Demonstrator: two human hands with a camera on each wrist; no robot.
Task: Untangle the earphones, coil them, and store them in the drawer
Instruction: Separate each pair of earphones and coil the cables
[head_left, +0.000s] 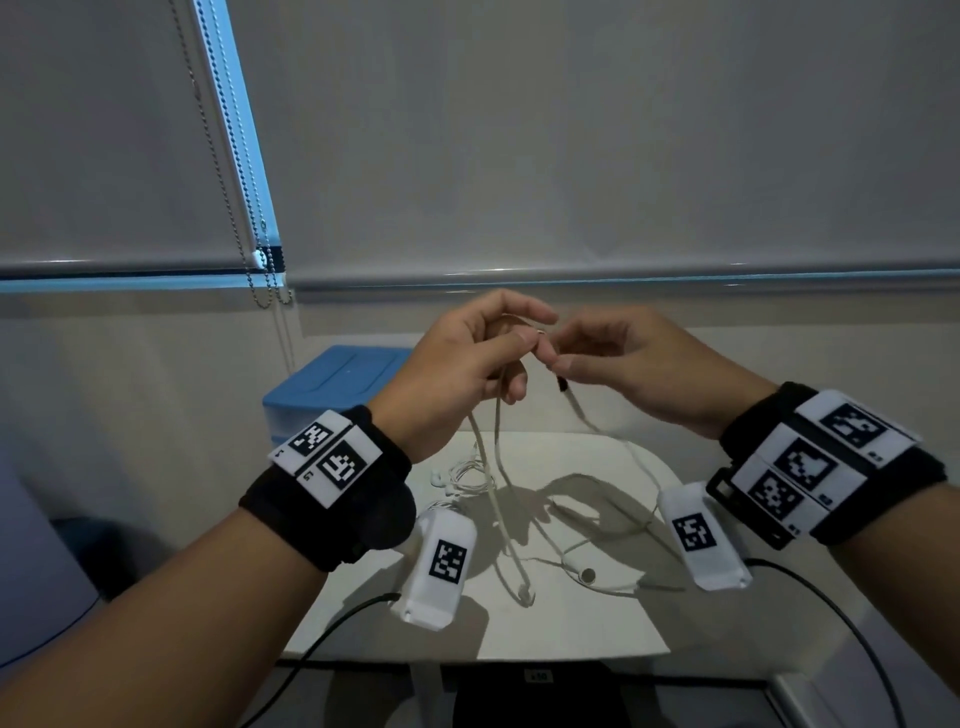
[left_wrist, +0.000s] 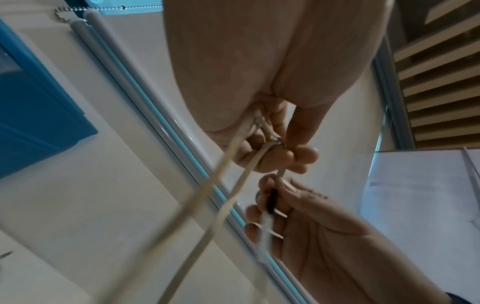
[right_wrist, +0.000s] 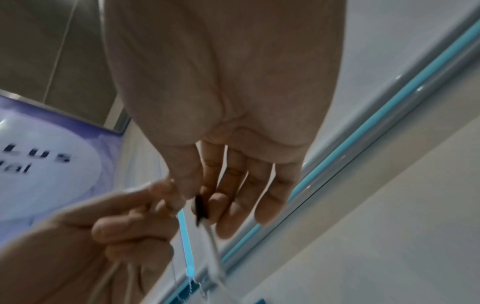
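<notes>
The white earphone cable (head_left: 496, 457) hangs in loops from both raised hands down to the white table (head_left: 597, 629). Its earbuds (head_left: 525, 593) lie on the tabletop. My left hand (head_left: 527, 335) grips several strands of cable (left_wrist: 233, 197) in its curled fingers. Just to its right, my right hand (head_left: 555, 361) pinches the cable by a short black piece (head_left: 562, 384), which also shows as the black piece (right_wrist: 200, 207) against its fingers (right_wrist: 226, 214). The two hands nearly touch. The blue drawer box (head_left: 332, 384) stands at the table's back left.
A second bundle of white earphones (head_left: 462, 475) lies on the table under the left wrist. Bead chains (head_left: 249, 218) of the window blind hang at the left. Black cables (head_left: 831, 613) run from the wrist cameras past the table's front edge.
</notes>
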